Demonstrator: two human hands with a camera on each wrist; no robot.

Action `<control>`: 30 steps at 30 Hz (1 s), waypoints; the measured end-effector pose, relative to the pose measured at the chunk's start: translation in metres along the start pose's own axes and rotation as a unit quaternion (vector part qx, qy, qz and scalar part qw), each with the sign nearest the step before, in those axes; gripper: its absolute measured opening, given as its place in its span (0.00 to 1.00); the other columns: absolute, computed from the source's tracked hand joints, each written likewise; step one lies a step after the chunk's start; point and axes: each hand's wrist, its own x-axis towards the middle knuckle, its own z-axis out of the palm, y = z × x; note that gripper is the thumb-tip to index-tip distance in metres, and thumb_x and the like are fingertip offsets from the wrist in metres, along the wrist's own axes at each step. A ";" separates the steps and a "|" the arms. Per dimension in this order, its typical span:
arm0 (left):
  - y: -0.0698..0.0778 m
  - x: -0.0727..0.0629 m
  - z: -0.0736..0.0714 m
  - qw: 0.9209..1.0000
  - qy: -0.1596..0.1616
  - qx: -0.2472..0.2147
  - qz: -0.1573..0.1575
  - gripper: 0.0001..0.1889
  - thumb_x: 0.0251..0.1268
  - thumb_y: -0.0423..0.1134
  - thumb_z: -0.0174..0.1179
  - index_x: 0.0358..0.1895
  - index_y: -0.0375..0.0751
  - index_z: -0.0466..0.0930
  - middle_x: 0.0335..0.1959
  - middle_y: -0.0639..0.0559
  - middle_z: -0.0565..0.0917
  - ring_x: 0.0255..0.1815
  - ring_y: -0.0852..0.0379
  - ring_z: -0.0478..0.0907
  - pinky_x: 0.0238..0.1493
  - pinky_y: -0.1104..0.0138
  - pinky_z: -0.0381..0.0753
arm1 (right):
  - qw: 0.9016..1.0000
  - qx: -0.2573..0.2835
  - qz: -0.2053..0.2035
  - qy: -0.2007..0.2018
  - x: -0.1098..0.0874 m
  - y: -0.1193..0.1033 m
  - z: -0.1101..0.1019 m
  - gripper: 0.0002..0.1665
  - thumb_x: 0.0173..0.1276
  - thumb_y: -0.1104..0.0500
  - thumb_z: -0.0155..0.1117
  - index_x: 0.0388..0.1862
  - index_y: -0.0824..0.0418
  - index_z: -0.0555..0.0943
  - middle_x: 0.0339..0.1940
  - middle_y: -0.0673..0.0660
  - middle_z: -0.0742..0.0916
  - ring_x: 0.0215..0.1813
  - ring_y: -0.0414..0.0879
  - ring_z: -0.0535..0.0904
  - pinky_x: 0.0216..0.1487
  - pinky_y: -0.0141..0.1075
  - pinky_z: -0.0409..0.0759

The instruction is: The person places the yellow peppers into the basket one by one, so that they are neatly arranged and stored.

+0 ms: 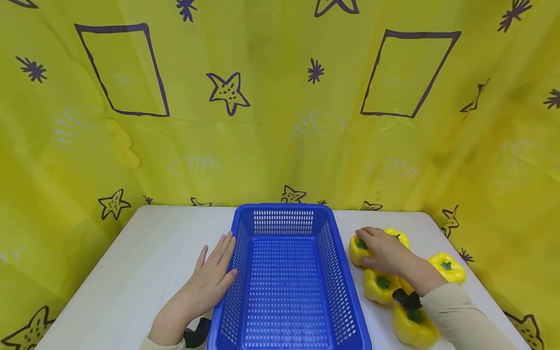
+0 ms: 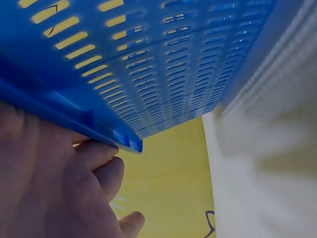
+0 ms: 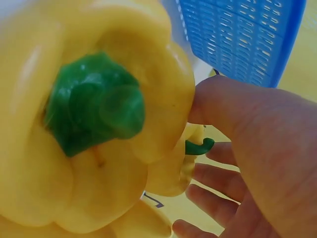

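A blue plastic basket [image 1: 284, 291] with slotted walls stands in the middle of the table, nothing inside it. Along its left rim rests my left hand [image 1: 210, 282], fingers straight; in the left wrist view the fingers [image 2: 106, 171] lie against the rim's outer edge. To the basket's right, my right hand [image 1: 389, 250] grips a yellow bell pepper [image 1: 356, 253] by its sides, around the green stem. In the right wrist view that pepper [image 3: 171, 173] is partly hidden behind a nearer bell pepper [image 3: 163, 99], with the thumb and fingers [image 3: 215, 173] about it.
Several more yellow bell peppers lie around my right hand: one behind it [image 1: 400, 236], one to the right [image 1: 452, 270], and others nearer, such as the one below my wrist [image 1: 413, 330]. A yellow patterned curtain [image 1: 271, 146] surrounds the white table [image 1: 144, 262].
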 end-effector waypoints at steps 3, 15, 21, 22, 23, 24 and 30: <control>-0.001 -0.002 0.000 1.000 0.006 0.005 0.004 0.37 0.71 0.41 0.49 0.79 0.35 0.47 0.82 0.44 0.47 0.83 0.42 0.44 0.76 0.37 0.30 | 1.000 -0.004 0.001 -0.013 0.001 -0.001 0.000 0.38 0.62 0.59 0.71 0.67 0.73 0.70 0.64 0.74 0.76 0.63 0.68 0.75 0.64 0.61 0.73; -0.001 0.000 0.002 1.000 0.015 -0.003 0.014 0.37 0.71 0.42 0.49 0.79 0.34 0.46 0.82 0.42 0.47 0.83 0.40 0.43 0.75 0.37 0.30 | 0.999 -0.002 0.004 -0.035 0.007 -0.002 -0.004 0.37 0.60 0.60 0.73 0.67 0.69 0.72 0.60 0.70 0.79 0.58 0.65 0.77 0.60 0.58 0.77; 0.002 0.002 0.000 1.000 0.020 0.008 0.011 0.36 0.72 0.42 0.49 0.79 0.33 0.48 0.82 0.43 0.47 0.83 0.42 0.43 0.77 0.38 0.32 | 0.998 0.024 0.018 -0.060 0.011 -0.001 -0.007 0.38 0.59 0.62 0.74 0.68 0.65 0.72 0.60 0.69 0.78 0.58 0.63 0.77 0.59 0.58 0.78; 0.002 0.002 -0.001 1.000 0.023 0.010 0.011 0.36 0.72 0.42 0.49 0.78 0.33 0.49 0.82 0.43 0.48 0.83 0.43 0.43 0.77 0.38 0.33 | 0.998 0.025 0.016 -0.058 0.011 -0.001 -0.007 0.37 0.59 0.63 0.74 0.68 0.64 0.73 0.59 0.69 0.78 0.57 0.63 0.77 0.58 0.58 0.78; 0.003 0.002 -0.001 1.000 0.025 0.011 0.010 0.35 0.72 0.41 0.48 0.78 0.33 0.50 0.82 0.42 0.48 0.83 0.43 0.44 0.77 0.39 0.34 | 0.998 0.024 0.013 -0.056 0.011 -0.001 -0.008 0.37 0.58 0.63 0.74 0.67 0.63 0.73 0.57 0.68 0.79 0.56 0.62 0.77 0.58 0.58 0.79; 0.005 0.003 -0.002 1.000 0.025 0.010 0.010 0.35 0.72 0.41 0.49 0.78 0.32 0.50 0.82 0.42 0.49 0.83 0.42 0.44 0.77 0.38 0.36 | 0.998 0.022 0.010 -0.054 0.011 -0.001 -0.008 0.36 0.58 0.63 0.74 0.66 0.62 0.75 0.56 0.68 0.79 0.55 0.61 0.77 0.57 0.57 0.79; 0.011 -0.001 -0.003 0.999 -0.024 -0.032 -0.001 0.40 0.72 0.48 0.51 0.78 0.29 0.47 0.82 0.40 0.41 0.83 0.41 0.38 0.77 0.37 0.39 | 0.999 0.000 -0.009 -0.050 0.011 -0.002 -0.008 0.32 0.55 0.62 0.76 0.61 0.57 0.80 0.50 0.65 0.80 0.50 0.57 0.77 0.53 0.54 0.82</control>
